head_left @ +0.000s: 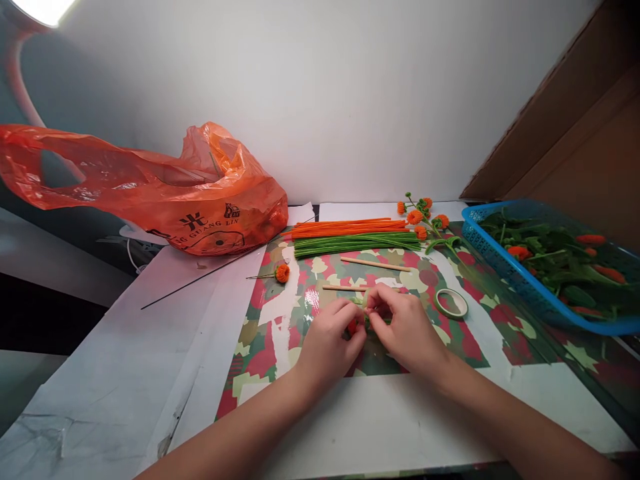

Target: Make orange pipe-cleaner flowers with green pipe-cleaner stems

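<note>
My left hand (333,333) is closed around a small orange flower (353,327), mostly hidden by its fingers. Close against it, my right hand (405,327) pinches a pale green strip of floral tape (366,299) at the fingertips. The fingers of both hands nearly meet, so where the tape touches the flower is hidden. Just beyond the hands lie two thin wooden sticks (375,264). To the right rests a roll of green floral tape (451,304). An orange pom-pom flower on a wire stem (282,273) lies to the left.
Orange pipe cleaners (350,229) and green pipe cleaners (357,245) lie in bundles at the back. Beside them is a branched orange flower stem (425,220). A blue basket (530,273) of flowers and leaves stands right; an orange plastic bag (200,200) sits left, near a long dark wire (200,277).
</note>
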`<state>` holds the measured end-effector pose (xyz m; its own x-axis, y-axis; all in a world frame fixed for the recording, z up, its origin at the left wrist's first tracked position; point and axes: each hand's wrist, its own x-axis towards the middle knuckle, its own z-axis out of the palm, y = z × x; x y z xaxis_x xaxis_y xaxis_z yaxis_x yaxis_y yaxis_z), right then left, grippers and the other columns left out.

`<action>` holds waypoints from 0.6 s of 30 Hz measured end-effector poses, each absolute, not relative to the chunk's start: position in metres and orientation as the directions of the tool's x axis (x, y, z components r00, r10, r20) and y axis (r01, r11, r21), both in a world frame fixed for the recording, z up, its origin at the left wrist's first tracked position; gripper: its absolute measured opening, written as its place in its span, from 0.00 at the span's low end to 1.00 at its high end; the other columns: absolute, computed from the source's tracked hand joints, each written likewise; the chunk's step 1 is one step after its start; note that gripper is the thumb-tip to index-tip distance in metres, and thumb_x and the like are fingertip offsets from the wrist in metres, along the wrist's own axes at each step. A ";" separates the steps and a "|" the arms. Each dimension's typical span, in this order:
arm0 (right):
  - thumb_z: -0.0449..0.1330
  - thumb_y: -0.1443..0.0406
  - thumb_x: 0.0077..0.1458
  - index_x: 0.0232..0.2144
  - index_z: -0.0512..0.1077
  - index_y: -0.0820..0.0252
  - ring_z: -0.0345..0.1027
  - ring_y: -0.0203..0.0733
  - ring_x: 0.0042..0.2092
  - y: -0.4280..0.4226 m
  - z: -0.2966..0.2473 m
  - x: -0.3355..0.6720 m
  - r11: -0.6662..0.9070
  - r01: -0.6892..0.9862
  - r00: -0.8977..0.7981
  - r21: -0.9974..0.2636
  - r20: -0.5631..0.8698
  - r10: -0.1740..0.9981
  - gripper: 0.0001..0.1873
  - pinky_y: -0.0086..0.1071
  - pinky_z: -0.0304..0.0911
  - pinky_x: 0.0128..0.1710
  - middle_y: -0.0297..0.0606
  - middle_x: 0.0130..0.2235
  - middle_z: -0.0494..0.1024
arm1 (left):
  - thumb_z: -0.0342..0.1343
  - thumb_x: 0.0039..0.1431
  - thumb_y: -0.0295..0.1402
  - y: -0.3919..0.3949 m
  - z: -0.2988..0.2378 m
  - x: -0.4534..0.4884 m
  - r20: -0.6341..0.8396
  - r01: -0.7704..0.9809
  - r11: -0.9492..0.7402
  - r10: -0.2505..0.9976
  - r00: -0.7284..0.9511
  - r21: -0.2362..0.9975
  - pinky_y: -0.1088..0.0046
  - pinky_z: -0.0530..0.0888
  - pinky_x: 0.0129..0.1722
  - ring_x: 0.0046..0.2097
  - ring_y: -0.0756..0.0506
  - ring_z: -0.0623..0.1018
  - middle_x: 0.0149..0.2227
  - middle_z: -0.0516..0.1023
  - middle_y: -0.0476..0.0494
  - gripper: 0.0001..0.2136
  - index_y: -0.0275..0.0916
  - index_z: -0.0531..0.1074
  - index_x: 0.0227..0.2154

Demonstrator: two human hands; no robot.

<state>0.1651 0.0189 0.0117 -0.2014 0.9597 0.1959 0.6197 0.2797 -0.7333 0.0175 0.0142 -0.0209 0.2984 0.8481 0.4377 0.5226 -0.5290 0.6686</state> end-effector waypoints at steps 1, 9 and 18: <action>0.51 0.74 0.49 0.25 0.61 0.56 0.62 0.35 0.26 0.019 0.011 0.165 0.276 0.620 -0.199 -0.734 0.193 0.961 0.08 0.26 0.56 0.25 0.30 0.24 0.68 | 0.49 0.52 0.21 0.014 -0.022 0.017 0.451 0.522 -0.544 0.838 0.307 0.657 0.76 0.70 0.28 0.30 0.49 0.71 0.28 0.71 0.49 0.07 0.40 0.68 0.27; 0.51 0.74 0.50 0.26 0.61 0.56 0.63 0.35 0.26 0.020 0.009 0.166 0.253 0.619 -0.189 -0.744 0.172 0.967 0.08 0.26 0.57 0.26 0.30 0.25 0.69 | 0.49 0.57 0.23 0.014 -0.023 0.017 0.512 0.590 -0.628 0.771 0.380 0.508 0.73 0.73 0.30 0.32 0.48 0.75 0.31 0.76 0.44 0.08 0.38 0.71 0.28; 0.52 0.75 0.50 0.30 0.65 0.57 0.66 0.39 0.31 0.019 0.009 0.166 0.457 0.717 -0.307 -0.527 0.350 0.885 0.09 0.29 0.58 0.30 0.33 0.28 0.73 | 0.50 0.54 0.24 0.017 -0.020 0.017 0.382 0.595 -0.500 0.866 0.324 0.629 0.74 0.71 0.26 0.29 0.49 0.72 0.30 0.73 0.47 0.05 0.39 0.68 0.27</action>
